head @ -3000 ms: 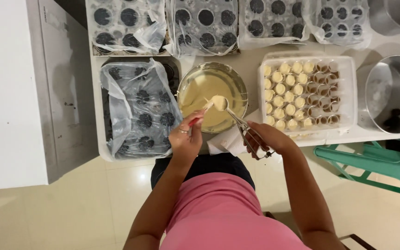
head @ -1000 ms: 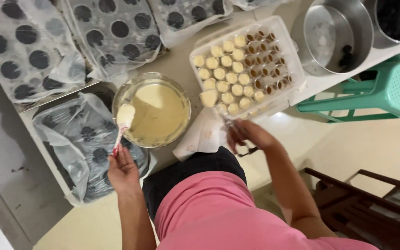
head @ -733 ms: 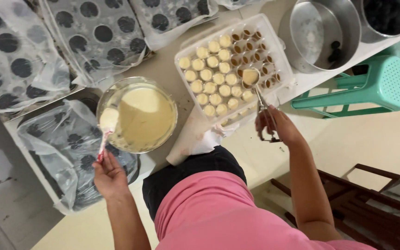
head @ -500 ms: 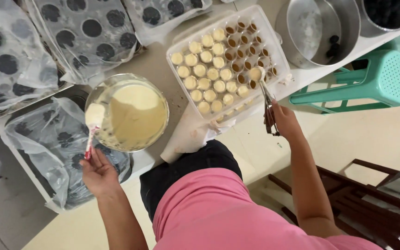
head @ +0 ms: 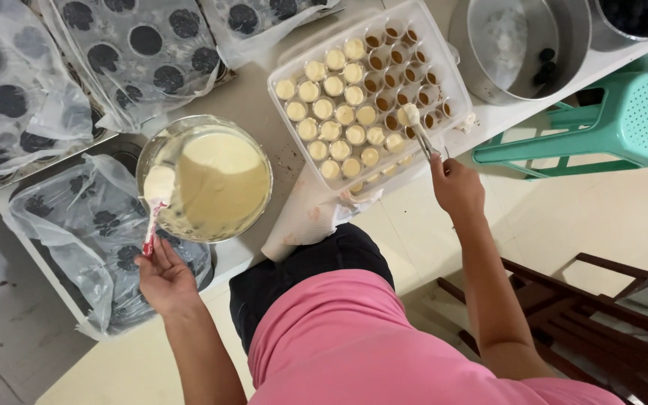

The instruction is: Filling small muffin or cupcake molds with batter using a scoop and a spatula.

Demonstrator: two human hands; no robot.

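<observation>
A metal scoop (head: 417,127) loaded with pale batter hangs over the white tray of small cups (head: 455,90), above the cups at its right side that show brown bottoms; the cups on the left side are filled with cream-coloured batter. The right hand (head: 455,186) is closed around the scoop's handles just off the counter's (head: 264,86) edge. The left hand (head: 163,277) pinches the red handle of a spatula (head: 155,202), its white blade resting on the rim of a glass bowl of batter (head: 211,180). A crumpled paper towel (head: 309,217) lies between bowl and tray. Plastic-wrapped trays of dark rounds (head: 136,52) lie beyond, and two metal pots (head: 519,45) stand to the right above a green stool (head: 624,120).
</observation>
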